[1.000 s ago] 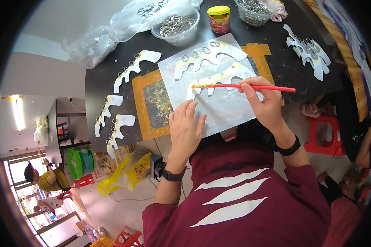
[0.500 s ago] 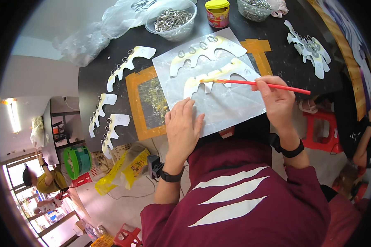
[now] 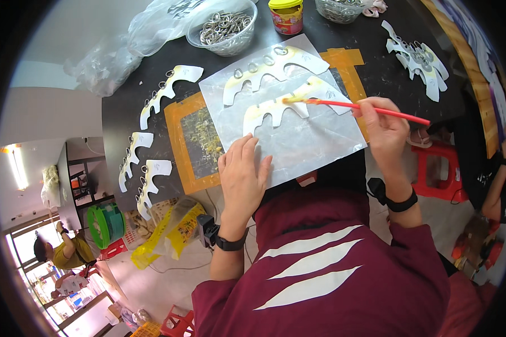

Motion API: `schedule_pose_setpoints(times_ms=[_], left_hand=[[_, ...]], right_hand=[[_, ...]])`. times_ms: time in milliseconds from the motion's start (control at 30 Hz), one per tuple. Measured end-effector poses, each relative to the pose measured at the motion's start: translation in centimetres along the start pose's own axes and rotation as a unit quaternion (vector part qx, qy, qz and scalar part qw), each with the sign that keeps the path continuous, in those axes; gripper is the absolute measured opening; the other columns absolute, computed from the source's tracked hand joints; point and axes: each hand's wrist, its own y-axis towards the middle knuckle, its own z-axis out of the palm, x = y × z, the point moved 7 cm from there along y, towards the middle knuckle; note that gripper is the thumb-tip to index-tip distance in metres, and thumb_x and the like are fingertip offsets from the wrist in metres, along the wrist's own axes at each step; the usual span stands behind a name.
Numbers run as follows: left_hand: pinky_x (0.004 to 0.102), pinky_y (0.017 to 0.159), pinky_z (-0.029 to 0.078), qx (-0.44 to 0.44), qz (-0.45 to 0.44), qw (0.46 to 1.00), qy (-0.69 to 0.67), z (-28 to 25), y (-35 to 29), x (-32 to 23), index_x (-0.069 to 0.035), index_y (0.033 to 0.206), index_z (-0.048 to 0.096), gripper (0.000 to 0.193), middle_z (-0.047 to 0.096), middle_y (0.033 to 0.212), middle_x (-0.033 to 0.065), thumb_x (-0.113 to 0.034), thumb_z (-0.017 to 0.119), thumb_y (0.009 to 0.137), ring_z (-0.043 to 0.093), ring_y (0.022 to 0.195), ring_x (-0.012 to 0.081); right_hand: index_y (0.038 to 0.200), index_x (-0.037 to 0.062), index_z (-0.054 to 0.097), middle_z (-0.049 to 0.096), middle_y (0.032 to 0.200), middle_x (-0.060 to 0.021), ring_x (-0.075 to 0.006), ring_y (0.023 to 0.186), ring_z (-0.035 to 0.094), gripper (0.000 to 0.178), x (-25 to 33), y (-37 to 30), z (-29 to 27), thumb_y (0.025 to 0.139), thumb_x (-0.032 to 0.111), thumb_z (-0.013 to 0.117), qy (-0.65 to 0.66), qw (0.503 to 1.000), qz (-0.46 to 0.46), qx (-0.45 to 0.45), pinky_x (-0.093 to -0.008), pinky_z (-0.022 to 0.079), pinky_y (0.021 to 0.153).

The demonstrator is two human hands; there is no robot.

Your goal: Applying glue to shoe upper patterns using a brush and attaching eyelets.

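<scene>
My right hand [image 3: 383, 129] pinches the red handle of a slim brush [image 3: 371, 108]. Its yellowed bristles touch the upper edge of a white scalloped piece [image 3: 269, 110], which has pale yellow smears along that edge. My left hand [image 3: 243, 173] lies flat with fingers stretched out, its fingertips at the left end of this piece. Beneath is a shiny grey-white sheet [image 3: 315, 151]. Farther up the sheet, a similar scalloped piece [image 3: 264, 73] carries several metal rings along its top edge.
Ringed white pieces [image 3: 186, 73] lie at the left, and others form a pile [image 3: 424, 64] at the right. Along the back stand a clear bowl of metal rings [image 3: 230, 42], a yellow-lidded tub [image 3: 287, 22] and another bowl [image 3: 340, 12]. Orange tape [image 3: 177, 149] borders the work spot.
The brush tip has moved to the right along the piece's upper edge, and my right hand has shifted slightly right with it. My left hand stays at the piece's left end.
</scene>
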Motion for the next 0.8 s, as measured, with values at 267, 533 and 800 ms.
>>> schedule_pose_setpoints(times_ms=[267, 533, 800], left_hand=[[0.0420, 0.096, 0.034, 0.009, -0.004, 1.000, 0.009, 0.0, 0.1, -0.1, -0.002, 0.119, 0.053, 0.041, 0.056, 0.124, 0.0136, -0.019, 0.068, 0.084, 0.050, 0.117, 0.0295], [0.0400, 0.098, 0.033, 0.015, -0.007, 1.000, 0.013, 0.0, 0.1, -0.3, -0.003, 0.121, 0.053, 0.040, 0.057, 0.125, 0.0132, -0.021, 0.064, 0.087, 0.050, 0.117, 0.0294], [0.0410, 0.096, 0.034, 0.022, 0.004, 0.999, 0.025, -0.4, 1.8, -2.2, -0.003, 0.120, 0.053, 0.040, 0.057, 0.123, 0.0137, -0.020, 0.065, 0.087, 0.052, 0.115, 0.0294]], right_hand=[[0.095, -0.0036, 0.064, 0.066, 0.084, -0.0058, -0.0095, 0.076, 0.064, 0.008, -0.4, 0.7, 0.8, 0.092, 0.002, 0.060, 0.055, 0.998, 0.008, -0.017, -0.0215, 0.050, 0.071], [0.095, -0.0046, 0.063, 0.067, 0.081, -0.0060, -0.0105, 0.075, 0.065, 0.008, -0.5, 0.6, 0.5, 0.092, 0.002, 0.060, 0.081, 0.996, 0.009, -0.037, -0.0228, 0.051, 0.070], [0.095, -0.0045, 0.063, 0.066, 0.081, -0.0055, -0.0101, 0.074, 0.064, 0.007, -0.4, 0.3, -1.0, 0.092, 0.001, 0.060, 0.035, 0.997, 0.025, -0.066, -0.0212, 0.049, 0.069]])
